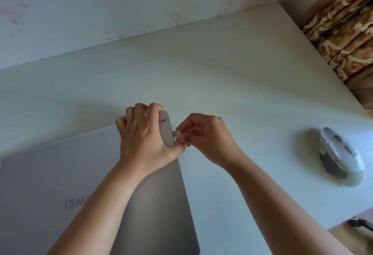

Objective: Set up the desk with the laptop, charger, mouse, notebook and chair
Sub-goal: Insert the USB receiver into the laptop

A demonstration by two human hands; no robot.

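Fingers of our left hand (141,135) curl round a white device (166,128) above the closed laptop's (70,184) corner — our right hand (203,135) pinches its metal plug (176,133); the mouse (341,156) lies well apart on the desk (222,63).

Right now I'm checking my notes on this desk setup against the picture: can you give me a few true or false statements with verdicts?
1. The laptop is open. False: its lid is closed, logo facing up.
2. The left hand grips a small white device. True.
3. The right hand rests on the mouse. False: it pinches the USB plug sticking out of the device.
4. The mouse lies on the desk, right of both hands. True.
5. A notebook lies on the laptop. False: none is visible.
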